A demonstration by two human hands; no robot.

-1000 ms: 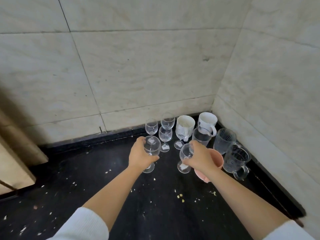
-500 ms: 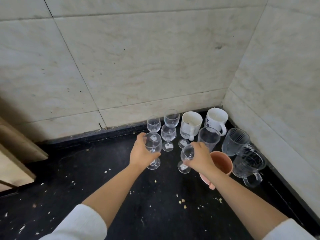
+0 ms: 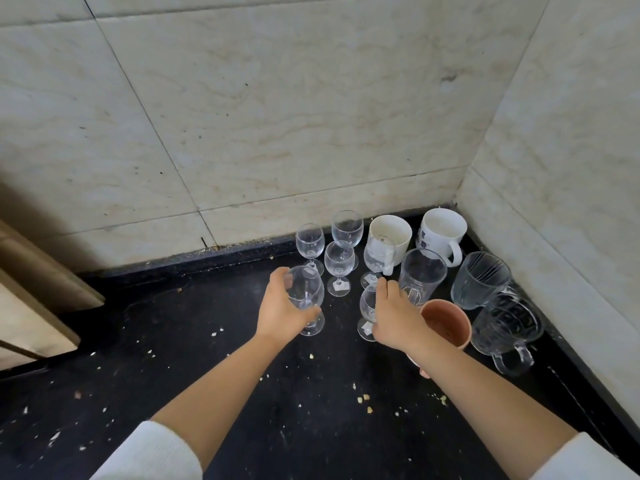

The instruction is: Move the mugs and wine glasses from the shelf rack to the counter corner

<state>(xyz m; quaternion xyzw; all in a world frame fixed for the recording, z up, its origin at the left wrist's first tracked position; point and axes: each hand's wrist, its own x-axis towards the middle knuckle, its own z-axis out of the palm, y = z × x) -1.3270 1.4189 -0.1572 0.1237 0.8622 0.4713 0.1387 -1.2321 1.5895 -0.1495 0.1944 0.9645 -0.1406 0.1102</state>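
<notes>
- Now both hands out over the black desk [image 3: 194,358], near the corner of the tiled walls.
- Left hand [image 3: 282,311] wrapped round the bowl of a big wine glass [image 3: 306,294]; grip closed on it, foot of the glass down by the desk.
- Right hand [image 3: 393,313] over a small wine glass [image 3: 367,304]; fingers closed round its bowl, foot with a white tag on the desk.
- Behind them, four more wine glasses standing up, close together.
- Two white mugs [image 3: 441,233] at the back by the wall.
- Tall clear glass [image 3: 422,275], pink cup [image 3: 446,322] and two clear glass mugs [image 3: 481,280] to the right, packed in the corner.
- Pale crumbs all over the desk.
</notes>
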